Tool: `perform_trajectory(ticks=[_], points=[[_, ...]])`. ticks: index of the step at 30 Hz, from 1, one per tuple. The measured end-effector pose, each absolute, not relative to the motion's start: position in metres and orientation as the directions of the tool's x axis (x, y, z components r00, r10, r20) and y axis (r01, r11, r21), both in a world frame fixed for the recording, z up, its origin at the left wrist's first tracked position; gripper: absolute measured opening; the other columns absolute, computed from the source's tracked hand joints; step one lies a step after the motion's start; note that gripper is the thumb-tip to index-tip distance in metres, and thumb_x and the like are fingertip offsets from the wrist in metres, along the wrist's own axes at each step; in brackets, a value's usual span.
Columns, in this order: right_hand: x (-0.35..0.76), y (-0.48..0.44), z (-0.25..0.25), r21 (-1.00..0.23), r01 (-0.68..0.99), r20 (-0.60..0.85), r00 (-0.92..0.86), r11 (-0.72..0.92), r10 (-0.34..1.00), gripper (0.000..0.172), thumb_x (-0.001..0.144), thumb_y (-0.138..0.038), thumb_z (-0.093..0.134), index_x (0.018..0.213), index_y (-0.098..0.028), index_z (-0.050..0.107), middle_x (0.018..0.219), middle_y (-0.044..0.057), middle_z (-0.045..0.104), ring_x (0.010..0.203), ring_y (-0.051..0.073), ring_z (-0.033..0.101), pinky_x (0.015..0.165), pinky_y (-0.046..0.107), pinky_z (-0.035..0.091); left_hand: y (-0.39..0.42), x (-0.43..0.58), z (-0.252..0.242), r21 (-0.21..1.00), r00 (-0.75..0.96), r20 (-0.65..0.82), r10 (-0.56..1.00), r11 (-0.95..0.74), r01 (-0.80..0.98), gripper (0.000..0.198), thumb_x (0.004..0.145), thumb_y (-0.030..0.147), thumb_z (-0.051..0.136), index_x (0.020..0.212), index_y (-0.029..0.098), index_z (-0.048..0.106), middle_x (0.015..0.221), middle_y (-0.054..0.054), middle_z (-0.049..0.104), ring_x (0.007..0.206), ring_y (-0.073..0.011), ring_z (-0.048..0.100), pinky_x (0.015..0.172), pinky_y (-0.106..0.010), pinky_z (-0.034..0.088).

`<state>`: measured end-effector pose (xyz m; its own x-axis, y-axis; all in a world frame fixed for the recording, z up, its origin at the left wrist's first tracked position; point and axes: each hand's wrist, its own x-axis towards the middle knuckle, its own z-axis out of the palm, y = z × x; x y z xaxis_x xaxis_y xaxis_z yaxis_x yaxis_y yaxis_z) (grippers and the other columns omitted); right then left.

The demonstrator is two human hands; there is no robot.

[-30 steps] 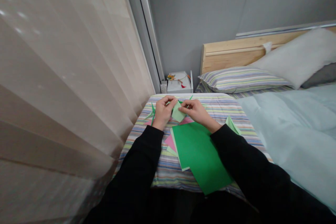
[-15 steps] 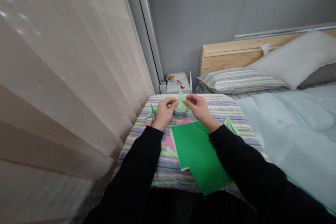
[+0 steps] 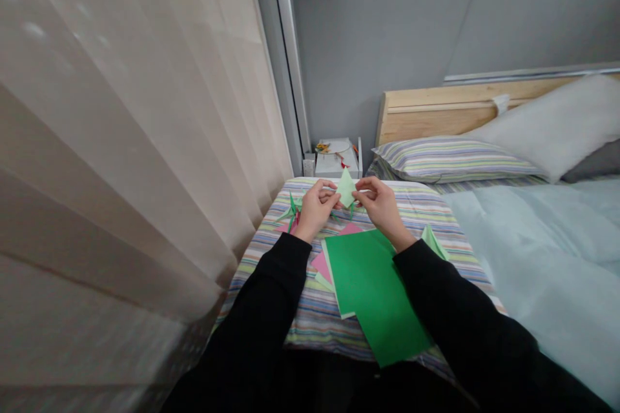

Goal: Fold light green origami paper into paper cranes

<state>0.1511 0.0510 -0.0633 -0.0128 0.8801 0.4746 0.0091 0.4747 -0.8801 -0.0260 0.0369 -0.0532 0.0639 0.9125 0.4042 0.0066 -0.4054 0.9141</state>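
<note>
Between my two hands is a light green folded origami paper (image 3: 346, 188), kite-shaped with its point up. My left hand (image 3: 317, 206) pinches its left edge between thumb and fingers. At the right edge, my right hand (image 3: 380, 206) grips it the same way. Below lie dark green paper sheets (image 3: 375, 290), partly covered by my right sleeve. Pink paper (image 3: 320, 266) sticks out from under them. Folded green paper pieces (image 3: 292, 210) rest just left of my left hand. Another light green folded piece (image 3: 434, 242) lies beyond my right forearm.
A striped cloth (image 3: 310, 316) covers the table. Curtains (image 3: 145, 174) hang close on the left. The bed with a pale blue quilt (image 3: 542, 245) and a striped pillow (image 3: 450, 158) is on the right. A white cabinet (image 3: 334, 164) holding small items stands behind.
The view has shifted a little, so everything sits slightly farther right and lower. Both hands keep hold of the light green paper, which now shows more of its face between them.
</note>
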Motion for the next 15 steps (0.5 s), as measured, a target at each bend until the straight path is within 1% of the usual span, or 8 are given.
perform_trajectory(ticks=[4,7,9,10,11,12,13,15], points=[[0.153,0.053,-0.067,-0.89,-0.006,0.455,-0.051,0.455,0.889,0.031,0.073,-0.038,0.08,0.09,-0.022,0.06,0.089,0.002,0.069,0.065,0.017,0.069,0.057,0.031,0.059,0.037,-0.026,-0.056,0.899,0.071,0.431,0.899,-0.435,0.047,0.02,0.082,0.026,0.07,0.095,0.02,0.056,0.067,0.003,0.066,0.059,-0.0139,0.067,0.06,-0.024,0.052],[0.155,0.058,-0.071,-0.898,-0.004,0.438,-0.098,0.44,0.894,0.03,0.076,-0.039,0.081,0.086,-0.021,0.06,0.084,0.001,0.068,0.061,0.016,0.067,0.058,0.032,0.059,0.039,-0.027,-0.06,0.882,0.078,0.456,0.887,-0.462,0.092,0.015,0.082,0.023,0.068,0.093,0.02,0.058,0.069,0.003,0.065,0.059,-0.0134,0.065,0.061,-0.024,0.05],[0.157,0.062,-0.076,-0.905,0.007,0.422,-0.128,0.426,0.898,0.028,0.08,-0.039,0.081,0.086,-0.02,0.061,0.082,0.0,0.067,0.061,0.015,0.065,0.06,0.032,0.059,0.04,-0.028,-0.062,0.87,0.093,0.467,0.879,-0.476,0.126,0.011,0.082,0.022,0.069,0.09,0.019,0.062,0.07,0.002,0.065,0.06,-0.0133,0.063,0.062,-0.024,0.048],[0.158,0.064,-0.078,-0.909,0.016,0.41,-0.149,0.416,0.9,0.026,0.084,-0.039,0.079,0.09,-0.018,0.064,0.085,0.001,0.068,0.064,0.015,0.066,0.063,0.032,0.06,0.04,-0.028,-0.063,0.865,0.1,0.471,0.876,-0.481,0.142,0.009,0.083,0.023,0.068,0.09,0.019,0.064,0.068,0.002,0.064,0.059,-0.0133,0.062,0.062,-0.024,0.047],[0.158,0.066,-0.08,-0.914,0.024,0.396,-0.172,0.405,0.902,0.024,0.091,-0.037,0.074,0.099,-0.016,0.066,0.092,0.003,0.069,0.072,0.015,0.068,0.068,0.032,0.06,0.04,-0.028,-0.064,0.861,0.108,0.473,0.874,-0.485,0.154,0.008,0.083,0.023,0.068,0.09,0.019,0.066,0.067,0.002,0.064,0.06,-0.0136,0.061,0.062,-0.025,0.047],[0.159,0.068,-0.082,-0.918,0.031,0.381,-0.197,0.394,0.903,0.026,0.097,-0.036,0.067,0.112,-0.015,0.066,0.105,0.005,0.07,0.085,0.016,0.069,0.075,0.034,0.061,0.04,-0.028,-0.063,0.857,0.115,0.475,0.872,-0.488,0.163,0.008,0.084,0.024,0.068,0.09,0.019,0.068,0.067,0.002,0.065,0.06,-0.0142,0.061,0.062,-0.025,0.046],[0.16,0.069,-0.083,-0.923,0.034,0.367,-0.217,0.383,0.905,0.031,0.099,-0.037,0.065,0.121,-0.016,0.065,0.115,0.008,0.069,0.095,0.019,0.07,0.081,0.038,0.061,0.039,-0.028,-0.062,0.855,0.12,0.477,0.871,-0.491,0.168,0.009,0.084,0.025,0.068,0.09,0.018,0.07,0.067,0.001,0.066,0.061,-0.0149,0.062,0.063,-0.025,0.046],[0.162,0.071,-0.086,-0.93,0.029,0.348,-0.244,0.366,0.905,0.035,0.099,-0.037,0.064,0.128,-0.017,0.063,0.127,0.01,0.066,0.105,0.022,0.068,0.088,0.043,0.06,0.038,-0.027,-0.06,0.852,0.124,0.48,0.868,-0.495,0.168,0.013,0.084,0.029,0.069,0.089,0.017,0.073,0.071,-0.001,0.069,0.065,-0.0166,0.065,0.067,-0.027,0.048]])
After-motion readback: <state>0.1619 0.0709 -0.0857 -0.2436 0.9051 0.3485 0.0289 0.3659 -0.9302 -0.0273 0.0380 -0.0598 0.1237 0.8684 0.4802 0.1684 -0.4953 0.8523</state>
